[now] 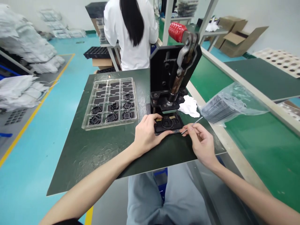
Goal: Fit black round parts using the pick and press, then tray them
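My left hand (147, 132) grips the left side of a black fixture block (179, 124), thumb along its front edge and fingers on its top. A round black plastic part (167, 122) with a ring-shaped rim lies in the block, near small yellowish patches. My right hand (202, 142) is closed on a thin metal rod (197, 120), pinched between thumb and fingers at the block's front right corner. Above the block stands a black toggle press (164, 70) with a red handle grip (177, 32), which points up and to the left.
Left on the dark green tabletop (93, 156) sits a clear compartment tray (110, 126) with several black parts. Right of the press lie a crumpled white cloth (188, 106) and a clear bag (225, 104) of thin dark pieces. A person in white (114, 37) stands beyond the table.
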The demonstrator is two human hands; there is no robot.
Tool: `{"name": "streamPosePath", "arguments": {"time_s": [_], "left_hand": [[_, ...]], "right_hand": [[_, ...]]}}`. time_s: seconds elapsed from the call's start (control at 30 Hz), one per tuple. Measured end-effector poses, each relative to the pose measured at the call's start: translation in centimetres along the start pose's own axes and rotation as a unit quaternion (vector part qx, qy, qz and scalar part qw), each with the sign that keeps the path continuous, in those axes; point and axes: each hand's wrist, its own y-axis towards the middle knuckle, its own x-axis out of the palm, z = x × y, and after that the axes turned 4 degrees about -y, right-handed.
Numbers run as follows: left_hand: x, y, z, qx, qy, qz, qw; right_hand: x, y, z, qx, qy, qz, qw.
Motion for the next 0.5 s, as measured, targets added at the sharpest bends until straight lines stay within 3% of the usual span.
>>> {"name": "streamPosePath", "arguments": {"time_s": [0.17, 0.3, 0.4, 0.5], "left_hand": [[-0.7, 0.0, -1.4, 0.006, -0.048, -0.038, 0.998], [-1.2, -0.1, -2.4, -0.028, -0.086, -0.062, 0.994], [-1.3, -0.3, -2.8, -0.034, -0.112, -0.054, 0.992], [-0.9, -0.5, -3.2, -0.047, -0.141, -0.024, 0.989]], "right_hand": [[-0.2, -0.6, -0.3, -0.036, -0.043, 0.036, 0.998], [-1.1, 0.7, -3.0, -0.114, -0.073, 0.068, 0.989], [-2.1, 4.5, -6.4, -0.203, -0.09, 0.068, 0.973], [-2.4, 10.6, -10.1, -0.321, -0.063, 0.08, 0.942]]}}
